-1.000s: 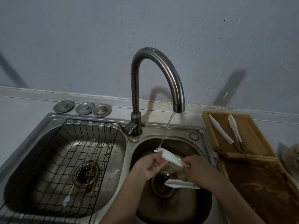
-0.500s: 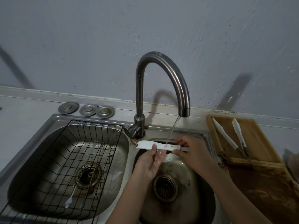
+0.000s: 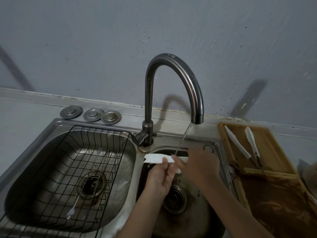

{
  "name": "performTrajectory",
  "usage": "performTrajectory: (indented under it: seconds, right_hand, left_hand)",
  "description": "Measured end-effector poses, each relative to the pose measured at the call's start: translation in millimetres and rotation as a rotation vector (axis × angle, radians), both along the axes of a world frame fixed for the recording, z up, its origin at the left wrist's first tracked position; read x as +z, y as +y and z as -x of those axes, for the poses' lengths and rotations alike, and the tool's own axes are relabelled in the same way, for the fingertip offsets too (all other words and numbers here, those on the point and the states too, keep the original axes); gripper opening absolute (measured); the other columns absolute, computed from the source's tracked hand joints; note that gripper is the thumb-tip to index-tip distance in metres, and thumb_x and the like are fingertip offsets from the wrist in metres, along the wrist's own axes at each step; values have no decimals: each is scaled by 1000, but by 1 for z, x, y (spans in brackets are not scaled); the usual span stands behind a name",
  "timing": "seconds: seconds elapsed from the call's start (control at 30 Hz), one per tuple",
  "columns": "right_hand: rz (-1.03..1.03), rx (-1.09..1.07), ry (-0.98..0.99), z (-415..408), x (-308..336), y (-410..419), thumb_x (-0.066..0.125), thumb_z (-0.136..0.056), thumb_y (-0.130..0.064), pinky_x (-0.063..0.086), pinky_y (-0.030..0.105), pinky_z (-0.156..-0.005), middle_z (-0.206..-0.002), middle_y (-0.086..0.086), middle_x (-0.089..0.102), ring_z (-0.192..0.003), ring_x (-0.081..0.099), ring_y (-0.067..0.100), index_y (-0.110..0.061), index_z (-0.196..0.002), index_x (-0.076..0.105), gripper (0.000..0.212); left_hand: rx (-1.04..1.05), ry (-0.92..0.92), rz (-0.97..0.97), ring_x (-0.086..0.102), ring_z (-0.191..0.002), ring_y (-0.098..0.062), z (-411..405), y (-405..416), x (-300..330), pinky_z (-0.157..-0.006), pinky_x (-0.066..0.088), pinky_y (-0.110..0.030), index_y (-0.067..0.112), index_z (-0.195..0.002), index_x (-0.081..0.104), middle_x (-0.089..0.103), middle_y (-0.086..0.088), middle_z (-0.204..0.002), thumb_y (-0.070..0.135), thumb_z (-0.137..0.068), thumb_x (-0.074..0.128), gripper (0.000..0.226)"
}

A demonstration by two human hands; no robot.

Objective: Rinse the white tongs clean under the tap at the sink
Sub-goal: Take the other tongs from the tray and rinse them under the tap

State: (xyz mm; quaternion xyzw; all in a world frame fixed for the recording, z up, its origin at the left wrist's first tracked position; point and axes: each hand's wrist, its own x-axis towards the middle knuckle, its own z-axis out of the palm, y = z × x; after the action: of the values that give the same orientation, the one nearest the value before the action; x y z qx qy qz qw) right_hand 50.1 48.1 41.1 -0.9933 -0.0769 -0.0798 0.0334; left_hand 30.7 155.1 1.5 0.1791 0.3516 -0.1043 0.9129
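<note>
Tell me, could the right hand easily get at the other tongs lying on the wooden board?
Probably yes. The tongs on the board lie uncovered just right of the sink, nothing between, but the right hand is busy holding the white tongs and must release first.

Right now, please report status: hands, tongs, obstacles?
Left hand and right hand both gripping white plastic tongs. Stream from curved steel tap hitting them. Nothing obstructing.

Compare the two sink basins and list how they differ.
The left basin has a black wire rack over it holding long-handled utensils; the right basin has no rack. Water from the tap falls over the right basin, where the left hand and right hand hold the white tongs; the left gets none. Both are steel with a round drain.
</note>
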Motion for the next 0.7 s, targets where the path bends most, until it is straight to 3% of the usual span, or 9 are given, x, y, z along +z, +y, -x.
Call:
performTrajectory:
  seconds: [0.1,0.23,0.3,0.37,0.43,0.53,0.67,0.7]
  right_hand:
    - [31,7,18,1,-3,4,32,-87,-64,32,23,-45,-52,-6,47,-46,42,11,-19,-60,52,56]
    - [166,150,14,-5,-3,6,41,-95,-30,18,23,-40,-67,-2,58,-52,44,14,-18,-94,64,25]
    - [187,206,-31,-5,1,9,57,-88,-26,12,22,-40,-59,0,56,-46,43,15,-18,-91,66,13]
    - [176,192,-5,-2,5,10,54,-90,-37,16,22,-39,-50,-2,48,-40,39,13,-19,-80,66,24]
    - [162,237,78,0,-8,3,44,-94,-40,32,23,-43,-59,-1,52,-49,49,15,-21,-89,62,28]
    - [-32,121,142,3,-20,-21,30,-94,-52,31,22,-46,-55,-4,48,-52,49,11,-24,-60,46,46]
    - [-109,36,153,21,-30,-57,29,-95,-49,34,20,-47,-50,-5,42,-46,42,4,-29,-55,37,45]
    - [-127,15,166,25,-32,-65,30,-95,-48,36,20,-48,-49,-5,43,-45,42,4,-30,-56,38,44]
  left_hand:
    - [3,13,-15,63,-82,-27,1,2,-1,-52,58,-31,-5,-95,53,63,-23,-92,5,-98,41,16]
    - [65,24,23,61,-77,-30,1,6,5,-44,56,-34,-6,-89,51,60,-24,-86,2,-98,41,16]
    - [63,10,19,62,-75,-28,1,7,4,-46,57,-32,-6,-91,52,61,-23,-87,4,-98,42,15]
    - [33,-20,26,63,-81,-27,1,9,1,-52,58,-32,-6,-98,52,62,-24,-94,5,-97,43,14]
    - [-35,-47,6,63,-84,-27,2,9,-1,-54,59,-30,-8,-101,53,62,-25,-97,2,-95,47,13]
    - [-166,-73,-41,64,-85,-28,6,3,-3,-56,60,-30,-11,-109,54,65,-25,-94,3,-92,53,22]
    - [-275,-60,-90,70,-63,-28,9,-9,-8,-70,58,-39,-7,-95,55,64,-15,-52,31,-98,44,40]
    - [-294,-49,-104,70,-67,-30,8,-11,-11,-73,57,-41,-7,-96,53,62,-14,-47,37,-98,41,47]
